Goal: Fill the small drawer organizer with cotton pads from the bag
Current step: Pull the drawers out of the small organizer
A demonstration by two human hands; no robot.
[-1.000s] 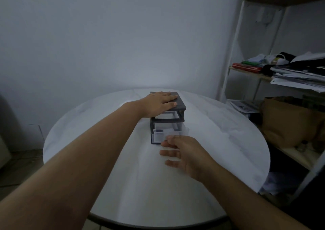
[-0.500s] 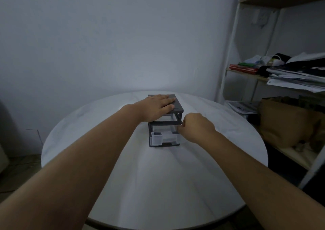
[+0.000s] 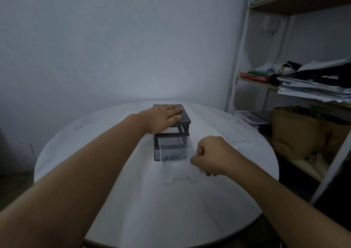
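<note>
The left hand [image 3: 163, 117] lies flat, fingers straight, on the dark drawer organizer [image 3: 171, 134] at mid-surface [image 3: 133, 209]. The right hand [image 3: 210, 156], fingers curled, grips its blurred clear drawer [image 3: 176, 173], which sticks out in front.

Drawer organizer [image 3: 185, 117]: frame plain dark grey; its drawer [image 3: 174, 171] is colourless and see-through, blurred in this view. Round table [image 3: 133, 209]: white top with faint grey marbling; wall [image 3: 114, 39] behind it plain pale blue-grey. Shelf unit [image 3: 239, 58]: white uprights and tan boards, carrying a red folder [image 3: 254, 76] under a green item [image 3: 256, 71], a black cloth [image 3: 294, 66], a white-and-grey stack of papers [image 3: 313, 89] and, lower down, a plain brown paper bag [image 3: 296, 134].
</note>
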